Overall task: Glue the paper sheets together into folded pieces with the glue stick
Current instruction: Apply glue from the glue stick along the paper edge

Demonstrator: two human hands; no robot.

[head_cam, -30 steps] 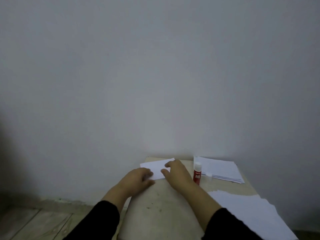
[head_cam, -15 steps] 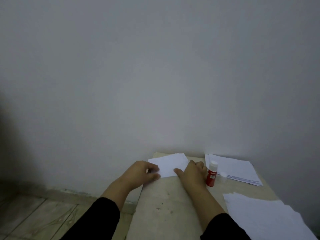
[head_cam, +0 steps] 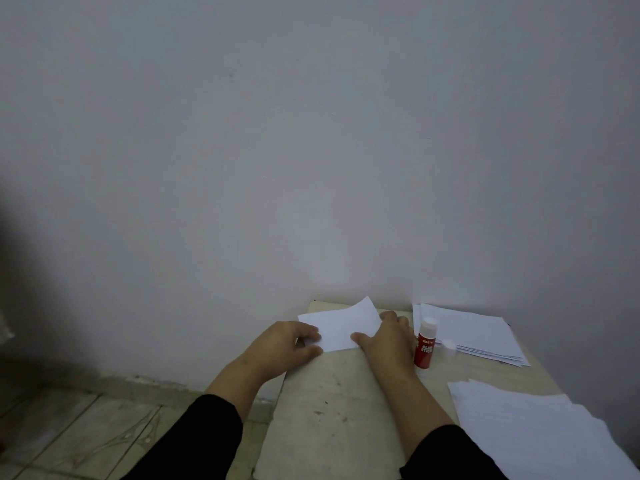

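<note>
Your left hand sits at the left edge of the table, fingers curled and thumb pinching the near left corner of the folded paper piece. Your right hand lies flat on the right part of that same piece, fingers stretched out and pressing it down, thumb along its near edge. The piece lies near the far edge of the table, close to the wall, and its far right corner lifts a little off the surface. Just to the right of your right hand the glue stick stands upright, red body with a white top; whether your hand touches it cannot be told. Its small clear cap lies just right of it, at the near edge of the stack of white sheets that fills the far right corner of the table. A second, looser pile of paper sheets covers the near right corner, its edges uneven. Both of your forearms come in from the near edge in black sleeves. To the left of the table a patterned tiled floor shows.
</note>
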